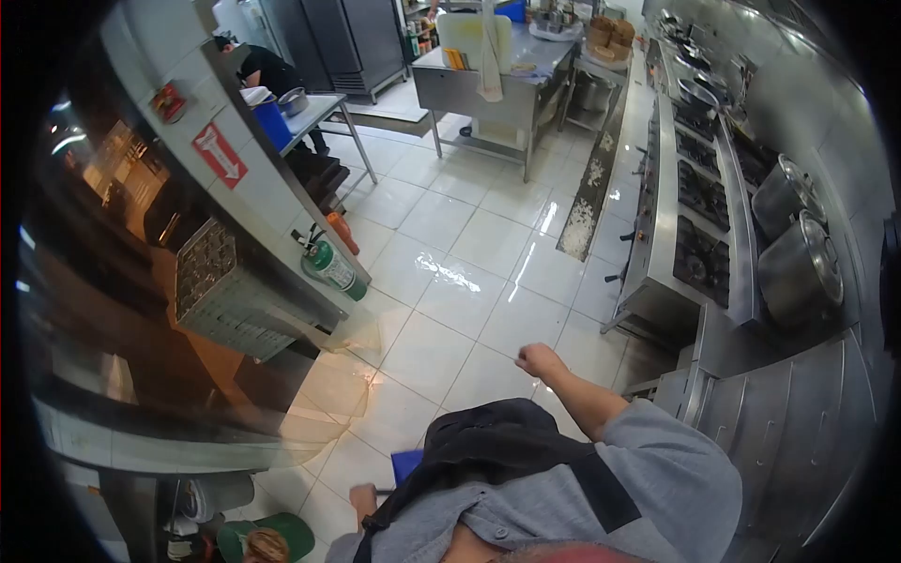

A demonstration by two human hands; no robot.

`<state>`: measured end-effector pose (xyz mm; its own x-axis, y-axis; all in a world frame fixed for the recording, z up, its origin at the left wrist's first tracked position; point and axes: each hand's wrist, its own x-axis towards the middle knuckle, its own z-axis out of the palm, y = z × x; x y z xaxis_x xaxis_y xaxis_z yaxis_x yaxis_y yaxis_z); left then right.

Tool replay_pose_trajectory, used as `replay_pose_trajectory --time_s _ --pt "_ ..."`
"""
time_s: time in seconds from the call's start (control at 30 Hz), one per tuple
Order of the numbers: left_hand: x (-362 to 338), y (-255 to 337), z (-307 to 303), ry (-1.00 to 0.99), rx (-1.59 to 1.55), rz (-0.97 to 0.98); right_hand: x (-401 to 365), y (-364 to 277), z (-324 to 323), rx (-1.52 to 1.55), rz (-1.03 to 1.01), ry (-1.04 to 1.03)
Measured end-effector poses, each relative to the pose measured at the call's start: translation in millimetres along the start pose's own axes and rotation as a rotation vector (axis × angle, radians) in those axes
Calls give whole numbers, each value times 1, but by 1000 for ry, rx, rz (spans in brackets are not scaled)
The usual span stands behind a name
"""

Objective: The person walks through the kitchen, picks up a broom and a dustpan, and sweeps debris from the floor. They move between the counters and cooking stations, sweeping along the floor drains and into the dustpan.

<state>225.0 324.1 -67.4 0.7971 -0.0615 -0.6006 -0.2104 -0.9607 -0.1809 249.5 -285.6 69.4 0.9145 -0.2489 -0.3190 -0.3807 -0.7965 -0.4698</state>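
My right hand (539, 360) is held out in front of my body above the tiled floor. Its fingers are curled into a fist, with nothing showing in them. Low on the left, my left hand (362, 497) is closed at the end of a short grey handle-like piece. Beside that piece is a flat blue object (405, 464), partly hidden behind my dark apron (493, 436). I cannot make out its exact kind.
Gas stoves (702, 249) and large steel pots (801, 272) line the right wall. A green fire extinguisher (333, 269) stands by the left pillar. Ahead is a steel table (488, 89); a person in dark clothes (267, 70) bends at the back left. Below left sits a green bin (296, 535).
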Motion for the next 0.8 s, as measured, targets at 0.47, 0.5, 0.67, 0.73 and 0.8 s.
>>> replay_pose_trajectory --time_s 0.47,0.5,0.67,0.73,0.8 --pt "174 120 -540 963 -962 -79 243 90 -138 31 207 267" --pt "194 120 -566 1049 -1006 34 239 100 -148 -14 294 225" --pt "431 205 -592 507 -1437 304 199 183 -128 -229 519 41" --pt "488 258 -610 641 -1351 269 194 225 -94 -94 668 71" --pt "523 289 -640 642 -1389 178 200 225 -93 -180 714 -59"
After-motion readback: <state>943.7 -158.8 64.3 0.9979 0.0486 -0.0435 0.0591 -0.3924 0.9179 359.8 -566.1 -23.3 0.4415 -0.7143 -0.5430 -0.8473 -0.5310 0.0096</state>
